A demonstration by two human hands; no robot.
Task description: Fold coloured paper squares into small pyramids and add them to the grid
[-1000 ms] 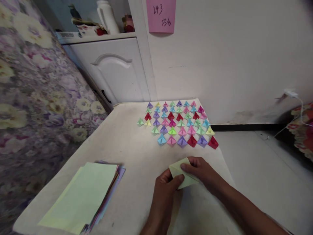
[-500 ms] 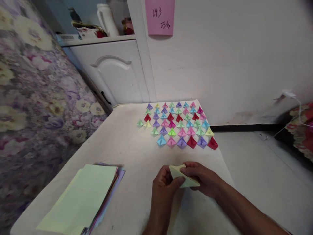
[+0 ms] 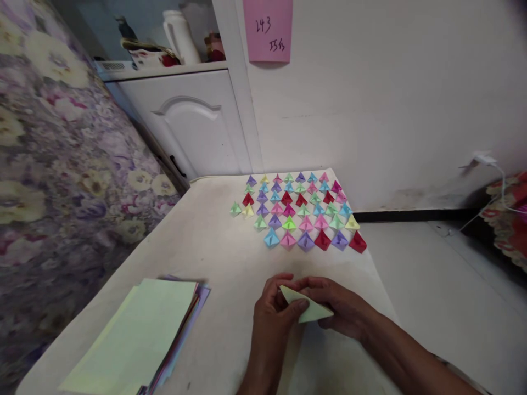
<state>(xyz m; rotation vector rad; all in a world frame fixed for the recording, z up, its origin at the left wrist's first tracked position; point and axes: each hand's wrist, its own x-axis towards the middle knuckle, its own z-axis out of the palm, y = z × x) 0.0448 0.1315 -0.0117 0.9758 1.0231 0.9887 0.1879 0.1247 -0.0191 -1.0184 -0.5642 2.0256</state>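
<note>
A pale yellow-green folded paper lies low over the white table, pinched between both hands. My left hand grips its left corner with thumb and fingers closed. My right hand covers its upper edge, fingers curled over it. The paper is folded into a flat triangle-like shape. Beyond the hands, several small folded paper pieces in many colours sit in rows on the far part of the table.
A stack of coloured paper sheets, light green on top, lies at the near left of the table. A floral fabric rises on the left. A white cabinet and wall with a pink note stand behind.
The paper has been folded flatter and narrower, and both hands have drawn slightly down toward me. The camera view has tilted a little downward.
</note>
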